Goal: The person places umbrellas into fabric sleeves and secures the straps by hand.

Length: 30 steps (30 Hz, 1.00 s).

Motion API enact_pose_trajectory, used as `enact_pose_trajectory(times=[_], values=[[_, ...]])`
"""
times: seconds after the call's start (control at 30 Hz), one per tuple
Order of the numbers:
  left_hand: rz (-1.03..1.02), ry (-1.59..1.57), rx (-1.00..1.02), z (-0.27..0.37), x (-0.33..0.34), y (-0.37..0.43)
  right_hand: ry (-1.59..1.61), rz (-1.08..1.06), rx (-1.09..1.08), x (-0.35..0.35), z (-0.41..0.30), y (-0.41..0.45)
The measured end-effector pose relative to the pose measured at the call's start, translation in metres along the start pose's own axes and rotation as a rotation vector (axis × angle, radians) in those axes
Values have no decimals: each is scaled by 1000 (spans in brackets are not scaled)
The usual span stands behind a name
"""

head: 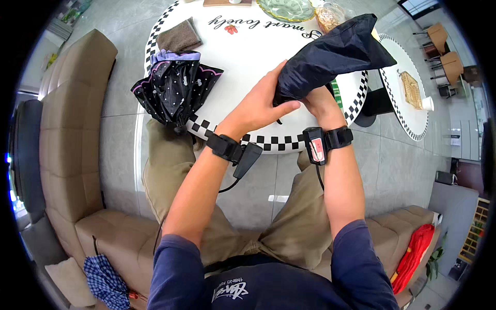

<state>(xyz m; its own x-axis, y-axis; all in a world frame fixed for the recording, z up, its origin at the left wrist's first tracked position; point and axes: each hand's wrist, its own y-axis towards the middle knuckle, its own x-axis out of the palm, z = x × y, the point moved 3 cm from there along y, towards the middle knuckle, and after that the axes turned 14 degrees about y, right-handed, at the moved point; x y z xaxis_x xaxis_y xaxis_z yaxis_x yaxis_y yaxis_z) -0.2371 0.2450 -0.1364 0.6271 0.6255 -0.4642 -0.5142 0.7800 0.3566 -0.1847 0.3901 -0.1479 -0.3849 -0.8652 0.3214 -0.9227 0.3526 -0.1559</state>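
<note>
A black folded umbrella (329, 58) is held above the right part of the white table (248, 77), its loose fabric pointing to the upper right. My left hand (261, 102) lies against its near left end, thumb stretched out below. Under the fabric, my right hand (319, 102) supports the umbrella; its fingers are mostly hidden. Both wrists wear black strapped devices. A black dotted umbrella with pink trim (176, 87) rests loosely folded at the table's left edge, beside a folded brown cloth (179, 35). A green striped item (336, 94) shows partly behind my right wrist.
At the table's far side are a green glass plate (286, 8) and a bag of food (329, 17). A second table (401, 112) stands right, bearing a woven basket (411, 90) and white cup (427, 104). A blue checked umbrella (105, 281) and red fabric bundle (414, 257) lie on the sofa (116, 236).
</note>
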Motion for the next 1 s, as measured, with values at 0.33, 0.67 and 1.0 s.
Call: enact_pose_trajectory(times=[0.33, 0.67, 1.0], values=[[43, -441, -353, 21, -26, -5, 182, 1, 166, 24, -13, -12], [165, -697, -535, 37, -26, -6, -41, 170, -152, 49, -47, -40], [256, -547, -484, 38, -37, -7, -412, 47, -524, 66, -71, -54]])
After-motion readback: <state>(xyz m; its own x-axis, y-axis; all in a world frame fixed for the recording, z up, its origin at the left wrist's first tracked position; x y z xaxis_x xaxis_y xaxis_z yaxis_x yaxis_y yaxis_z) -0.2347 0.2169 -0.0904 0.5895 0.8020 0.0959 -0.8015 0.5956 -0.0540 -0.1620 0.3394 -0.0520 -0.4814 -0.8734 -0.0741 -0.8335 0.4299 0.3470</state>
